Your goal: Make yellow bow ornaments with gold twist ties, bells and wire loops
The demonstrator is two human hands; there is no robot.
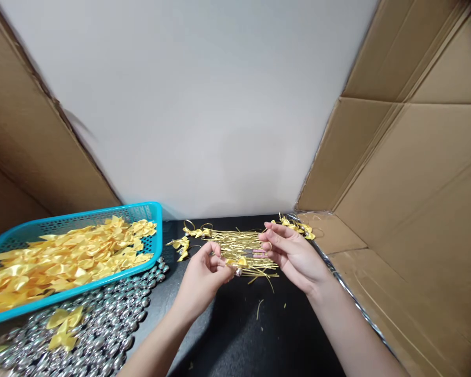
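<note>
My left hand (210,269) is closed, thumb and forefinger pinching a yellow satin ribbon bow (236,262) with a silver bead (238,272) at its lower side. Facing it, my right hand (292,254) has its fingers bent together; a small gold curve shows at the fingertips, but what they hold is too fine to make out. Both hands are above a pile of thin gold ties (237,241) on the black table (231,335). A pinkish, thin shape beneath the right fingers is unclear.
At left, a turquoise basket (159,230) holds many yellow ribbon bows (82,251). Silver beads (102,319) spread before it, with loose bows (65,327) on top. Beaded bows with gold loops lie behind left (182,247) and right (296,226). Cardboard walls (416,209) flank the table.
</note>
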